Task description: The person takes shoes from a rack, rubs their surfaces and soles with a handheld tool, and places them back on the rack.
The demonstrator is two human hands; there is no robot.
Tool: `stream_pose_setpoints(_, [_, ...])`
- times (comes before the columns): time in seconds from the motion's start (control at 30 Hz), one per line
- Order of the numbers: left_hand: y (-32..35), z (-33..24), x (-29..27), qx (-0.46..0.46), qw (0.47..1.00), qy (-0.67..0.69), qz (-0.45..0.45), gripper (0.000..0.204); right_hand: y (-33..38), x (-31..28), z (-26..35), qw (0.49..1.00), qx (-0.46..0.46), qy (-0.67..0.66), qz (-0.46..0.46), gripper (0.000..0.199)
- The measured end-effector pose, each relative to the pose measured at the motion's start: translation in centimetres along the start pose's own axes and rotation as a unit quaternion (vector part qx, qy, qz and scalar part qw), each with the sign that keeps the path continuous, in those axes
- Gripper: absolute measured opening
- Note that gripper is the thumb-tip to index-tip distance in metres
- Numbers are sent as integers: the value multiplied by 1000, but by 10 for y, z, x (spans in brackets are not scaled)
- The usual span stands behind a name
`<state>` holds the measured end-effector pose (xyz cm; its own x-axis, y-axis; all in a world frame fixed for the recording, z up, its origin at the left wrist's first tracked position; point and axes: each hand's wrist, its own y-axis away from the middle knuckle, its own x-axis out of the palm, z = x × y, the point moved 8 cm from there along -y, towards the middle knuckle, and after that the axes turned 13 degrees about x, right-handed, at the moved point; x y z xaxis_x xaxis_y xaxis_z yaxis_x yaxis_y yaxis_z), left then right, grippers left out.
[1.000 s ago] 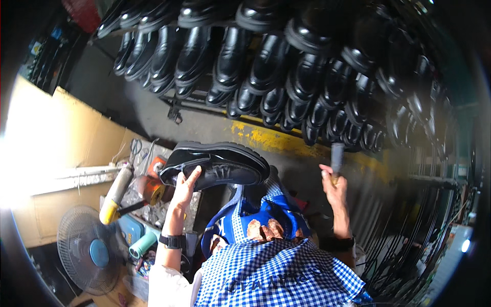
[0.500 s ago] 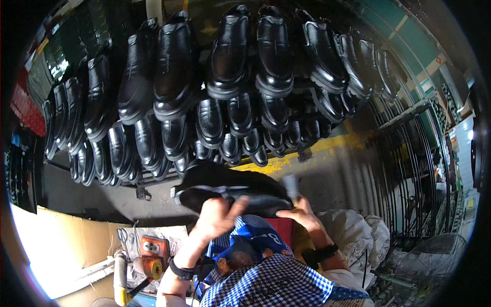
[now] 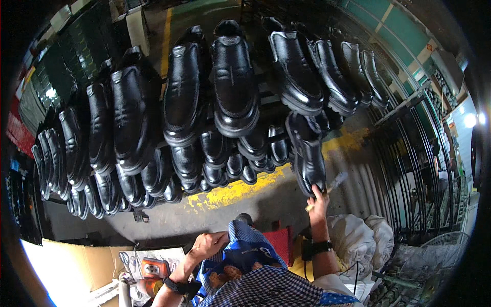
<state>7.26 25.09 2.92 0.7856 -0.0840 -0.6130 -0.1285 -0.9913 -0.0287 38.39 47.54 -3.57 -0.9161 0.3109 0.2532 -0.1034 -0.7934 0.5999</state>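
Note:
My right hand [image 3: 318,205] is stretched forward, its fingers closed at the toe of a black leather shoe [image 3: 308,161]. That shoe points toward me, its heel end up against the lower row on the shoe rack. The same hand also holds a small brush with a pale handle [image 3: 310,207], whose greyish, blurred head [image 3: 338,180] sticks out to the right. Close to my body, my left hand [image 3: 208,245] is curled shut beside the blue printed apron [image 3: 239,250]; nothing shows in its fingers. Several glossy black shoes [image 3: 235,84] hang toe-down in rows ahead of me.
At lower left lie scissors [image 3: 125,260], an orange-red box with sockets [image 3: 156,268] and an orange power tool [image 3: 148,286], beside cardboard [image 3: 76,261]. White sacks [image 3: 353,235] and a fan guard [image 3: 440,250] are at right. Metal racks [image 3: 409,148] stand beyond them.
The shoe, held across in front of me by both hands, is now out at the rack in my right hand. My left hand has let go and drawn back. The view has shifted.

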Motion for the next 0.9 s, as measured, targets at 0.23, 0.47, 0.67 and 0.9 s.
stream_pose_setpoints(0.23, [20,48,14,-142,989,28,-18,21,-77,100,39,994,-109,16,-3,61])
stream_pose_setpoints(0.47, [27,67,28,-185,982,26,-19,21,-114,114,45,996,-84,16,-36,38])
stream_pose_setpoints(0.67, [31,64,24,-205,975,72,-48,24,-131,103,109,989,32,-45,-137,55])
stream_pose_setpoints(0.9, [33,67,30,-234,966,101,-39,24,-149,97,98,995,79,-36,-49,57])
